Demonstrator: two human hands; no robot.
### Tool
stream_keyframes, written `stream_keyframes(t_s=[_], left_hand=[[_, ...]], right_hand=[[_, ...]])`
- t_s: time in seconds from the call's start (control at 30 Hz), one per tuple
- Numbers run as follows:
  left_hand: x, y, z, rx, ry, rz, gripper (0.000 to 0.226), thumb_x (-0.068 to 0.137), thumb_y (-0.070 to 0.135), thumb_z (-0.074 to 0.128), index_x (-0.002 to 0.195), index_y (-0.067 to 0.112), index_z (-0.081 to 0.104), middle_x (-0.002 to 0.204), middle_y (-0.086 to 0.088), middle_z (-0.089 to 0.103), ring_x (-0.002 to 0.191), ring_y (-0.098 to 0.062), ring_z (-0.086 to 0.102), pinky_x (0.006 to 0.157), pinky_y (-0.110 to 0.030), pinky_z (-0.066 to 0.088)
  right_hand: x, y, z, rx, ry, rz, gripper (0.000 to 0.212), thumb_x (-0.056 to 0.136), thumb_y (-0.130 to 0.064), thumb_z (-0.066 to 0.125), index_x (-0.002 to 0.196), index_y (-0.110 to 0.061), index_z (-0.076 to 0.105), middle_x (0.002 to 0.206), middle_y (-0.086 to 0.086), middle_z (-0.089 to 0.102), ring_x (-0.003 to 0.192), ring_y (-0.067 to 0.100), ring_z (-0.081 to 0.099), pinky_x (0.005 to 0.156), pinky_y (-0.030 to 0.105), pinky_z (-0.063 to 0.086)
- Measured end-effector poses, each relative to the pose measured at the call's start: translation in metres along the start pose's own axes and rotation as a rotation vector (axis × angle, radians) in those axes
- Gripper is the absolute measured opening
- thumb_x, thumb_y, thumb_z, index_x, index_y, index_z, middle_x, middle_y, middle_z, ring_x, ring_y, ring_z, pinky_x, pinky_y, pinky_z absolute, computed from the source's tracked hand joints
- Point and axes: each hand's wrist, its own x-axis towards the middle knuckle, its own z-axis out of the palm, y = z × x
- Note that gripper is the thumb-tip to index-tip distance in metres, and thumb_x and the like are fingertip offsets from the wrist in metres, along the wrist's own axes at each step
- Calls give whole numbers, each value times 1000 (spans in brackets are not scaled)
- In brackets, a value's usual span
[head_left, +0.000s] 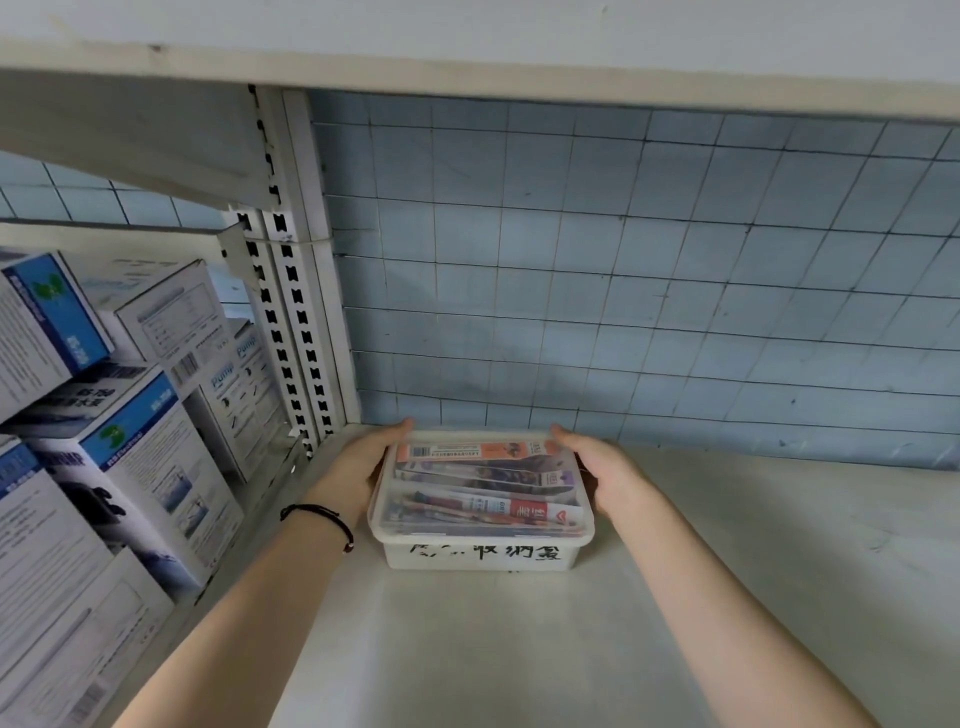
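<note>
While box (480, 499) sits on shelf (727, 545), my left hand (363, 462) and right hand (597, 462) clasp its sides, fingers curled round far edge.

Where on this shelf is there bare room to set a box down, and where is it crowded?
The shelf is bare right of the lidded container, up to the wire grid, and in front of it. Crowded: the pump boxes left.
</note>
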Motion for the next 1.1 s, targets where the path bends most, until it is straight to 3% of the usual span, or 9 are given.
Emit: stream_keyframes(t_s=[0.3,0.43,0.53,0.7,0.8,0.87,0.93,1.0,1.1], left_hand=[[5,6,3,15,-15,-23,24,88,19,60,66,8,58,48,-9,61,40,-22,58,54,-29,51],[6,-12,2,39,36,153,9,86,18,66,90,13,61,81,-15,69,69,-29,67,73,-42,57],[5,-18,2,54,51,221,5,86,20,67,87,17,64,90,-16,69,82,-32,66,85,-48,55],[-2,-11,1,61,29,225,10,85,19,68,94,16,65,99,-20,68,78,-29,67,81,-45,56],[-20,-10,3,114,40,357,35,90,21,62,124,11,56,113,-15,64,88,-24,65,75,-34,54],[-33,-7,6,396,81,508,45,95,32,53,138,21,45,134,0,52,117,-19,54,92,-28,41],[-41,-8,10,926,61,663,56,96,48,42,148,30,29,153,10,28,143,-13,21,112,-29,17],[-38,-17,15,1297,-31,692,69,93,63,28,152,30,13,160,11,5,147,-12,-4,117,-36,0],[-30,-33,20,1624,34,695,78,90,69,14,153,24,4,160,7,-6,147,-13,-10,118,-39,-5]], right_hand=[[3,-3,2,-22,-11,20,24,88,-28,63,93,-5,64,79,15,70,61,28,67,57,30,53],[-4,7,6,-97,148,-195,27,87,-28,66,102,-6,62,86,15,73,70,30,71,57,30,54],[-8,8,5,-125,166,-251,25,88,-27,66,103,-6,66,89,13,74,73,28,71,57,28,55],[-19,-1,3,-100,74,-149,29,87,-28,67,102,-3,63,76,12,71,49,20,67,42,22,49],[-21,2,-2,-137,105,-203,31,91,-32,61,111,-8,57,91,10,69,64,20,67,55,26,51],[-26,5,-2,-287,164,-352,36,95,-37,51,121,-12,54,116,6,64,89,18,64,75,29,48],[-35,8,5,-437,116,-425,46,97,-43,42,131,-14,49,133,3,55,107,18,59,90,32,44],[-43,14,14,-668,77,-451,58,98,-50,34,143,-15,35,148,5,40,129,22,46,105,38,37],[-49,21,19,-1034,164,-539,68,98,-54,26,151,-14,15,158,4,22,138,27,36,105,43,37]])
